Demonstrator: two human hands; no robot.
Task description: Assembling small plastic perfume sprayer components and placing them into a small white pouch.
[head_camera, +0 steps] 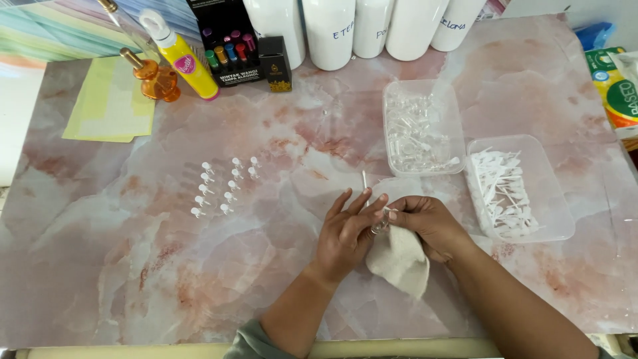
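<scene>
Eleven small capped vials (224, 187) are lined up on the table (133, 266); one clear vial (380, 225) is pinched between left hand (345, 233) and right hand (425, 223) fingers over a cloth (401, 259), with many left in the tray (423, 126).

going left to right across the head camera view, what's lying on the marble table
Pale yellow paper sheets → orange glass bottle → yellow spray bottle → rows of small clear vials → left hand → right hand holding a cloth → tray of white sprayer tubes.
</scene>
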